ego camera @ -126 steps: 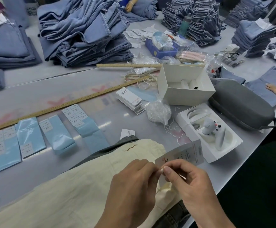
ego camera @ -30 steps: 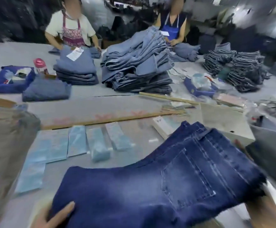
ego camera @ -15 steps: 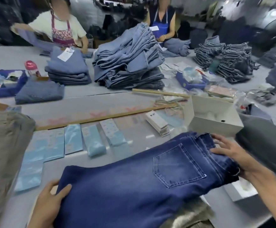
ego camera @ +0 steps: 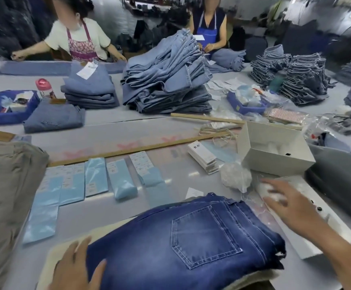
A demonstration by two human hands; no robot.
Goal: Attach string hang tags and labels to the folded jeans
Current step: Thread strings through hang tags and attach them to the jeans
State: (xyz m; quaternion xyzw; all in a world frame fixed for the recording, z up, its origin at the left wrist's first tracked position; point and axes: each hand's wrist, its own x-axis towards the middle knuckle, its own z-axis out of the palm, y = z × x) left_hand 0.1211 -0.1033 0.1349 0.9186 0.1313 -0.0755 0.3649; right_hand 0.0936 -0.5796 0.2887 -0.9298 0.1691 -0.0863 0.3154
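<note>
- A pair of dark blue folded jeans (ego camera: 187,243) lies back pocket up at the near edge of the grey work table (ego camera: 111,130), on top of a cream garment (ego camera: 107,229) whose edge shows beneath it.
- The left hand (ego camera: 76,268) rests at the near-left end of the jeans, fingers spread and fairly straight, the thumb lying on the denim; it grips nothing.
- The right hand (ego camera: 289,206) hovers off the jeans' right side, over an open white tray (ego camera: 321,218) near the table's right edge, fingers splayed and motion-blurred, holding nothing that can be made out.
- The jeans' waistband end lies just left of the right hand's fingers, apart from them.
- A stack of white hang tags (ego camera: 203,155) sits beyond the jeans toward the table's middle, beside an open white box (ego camera: 275,151) and a crumpled clear plastic bag (ego camera: 235,174).
- Light blue label sleeves (ego camera: 95,178) lie in a row left of the jeans, along a long wooden ruler (ego camera: 137,150).
- Toward the far edge, piles of paler jeans (ego camera: 166,80) stand in front of two people in aprons.
</note>
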